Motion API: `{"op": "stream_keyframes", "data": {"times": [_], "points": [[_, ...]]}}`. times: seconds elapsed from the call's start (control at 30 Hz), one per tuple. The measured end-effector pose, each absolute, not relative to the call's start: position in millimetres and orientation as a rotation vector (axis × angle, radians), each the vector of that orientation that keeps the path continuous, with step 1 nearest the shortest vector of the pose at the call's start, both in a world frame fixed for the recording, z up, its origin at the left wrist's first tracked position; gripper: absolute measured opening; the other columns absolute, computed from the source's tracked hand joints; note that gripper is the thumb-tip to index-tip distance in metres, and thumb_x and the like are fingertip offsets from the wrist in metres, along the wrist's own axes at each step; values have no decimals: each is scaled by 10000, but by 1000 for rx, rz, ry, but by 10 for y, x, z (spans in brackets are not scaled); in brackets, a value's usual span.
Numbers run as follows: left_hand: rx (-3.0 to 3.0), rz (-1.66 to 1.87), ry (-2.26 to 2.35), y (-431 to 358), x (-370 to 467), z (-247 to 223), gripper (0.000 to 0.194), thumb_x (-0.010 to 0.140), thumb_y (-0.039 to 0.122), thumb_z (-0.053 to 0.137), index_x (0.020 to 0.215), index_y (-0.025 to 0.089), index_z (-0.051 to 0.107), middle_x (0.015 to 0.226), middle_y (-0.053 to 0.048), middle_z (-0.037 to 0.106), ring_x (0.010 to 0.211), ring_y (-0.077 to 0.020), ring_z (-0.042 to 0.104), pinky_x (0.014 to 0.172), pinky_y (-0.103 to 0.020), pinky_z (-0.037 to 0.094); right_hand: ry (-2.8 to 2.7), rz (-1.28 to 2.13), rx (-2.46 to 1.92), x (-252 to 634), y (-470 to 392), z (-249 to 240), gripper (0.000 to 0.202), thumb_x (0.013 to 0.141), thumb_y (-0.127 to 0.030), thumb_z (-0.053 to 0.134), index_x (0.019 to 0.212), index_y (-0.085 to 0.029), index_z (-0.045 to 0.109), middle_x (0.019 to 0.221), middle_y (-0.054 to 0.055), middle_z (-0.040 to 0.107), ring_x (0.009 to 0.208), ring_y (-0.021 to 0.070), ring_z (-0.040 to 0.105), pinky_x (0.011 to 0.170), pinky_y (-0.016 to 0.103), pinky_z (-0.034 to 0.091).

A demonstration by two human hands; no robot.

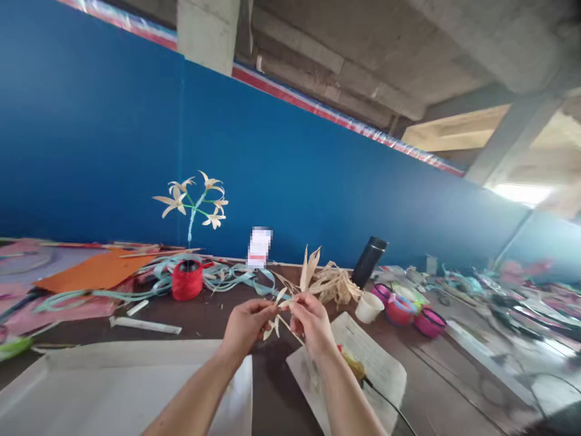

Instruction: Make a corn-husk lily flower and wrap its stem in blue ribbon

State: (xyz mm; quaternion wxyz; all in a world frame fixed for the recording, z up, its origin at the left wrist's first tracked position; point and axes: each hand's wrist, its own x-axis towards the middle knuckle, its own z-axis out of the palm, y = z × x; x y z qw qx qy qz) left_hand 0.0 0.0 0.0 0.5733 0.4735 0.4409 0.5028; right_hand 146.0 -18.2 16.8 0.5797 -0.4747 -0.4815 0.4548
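Over the middle of the table, my left hand [249,324] pinches a pale husk flower [273,329] with narrow petals pointing up and down. My right hand [314,322] is closed on the same flower from the other side, its fingertips close to those of the left. A thin pale stem or strip slants down under the right fingers. Just behind the hands lies a bunch of dried corn husks [336,283], with one pointed piece [310,266] standing up. The fingers hide the flower's centre.
A finished spray of husk flowers [193,209] stands in a red thread spool [187,283] at the left. Light blue ribbon [227,278] trails nearby. A black bottle [368,263], white cup [368,307] and corded yellow tool [353,365] on paper [385,369] lie right. A white tray [249,387] sits front left.
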Motion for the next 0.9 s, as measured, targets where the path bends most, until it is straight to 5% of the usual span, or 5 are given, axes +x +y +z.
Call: {"op": "stream_keyframes", "data": {"times": [0.37,0.67,0.9], "points": [[1130,1163,1028,-22,24,19,329,605,417,711,738,117,692,433,34,547,372,-47,403,370,-161,267,-1177,1027,-1079,1482,-157,113,183,746,-317,630,783,-166,533,574,-28,619,357,40,455,350,142,312],[1171,1178,1045,-10,43,-10,309,616,419,697,732,133,691,448,36,560,381,-55,425,372,-161,284,-1181,1016,-1059,1483,-162,114,185,759,-321,624,787,-162,532,716,8,658,377,40,480,350,146,317],[1227,1185,1090,-24,53,-21,270,638,408,681,718,151,695,418,47,540,358,-59,415,362,-167,269,-1230,969,-1114,1455,-164,114,184,765,-331,628,755,-159,566,511,-45,559,364,48,440,355,148,299]]}}
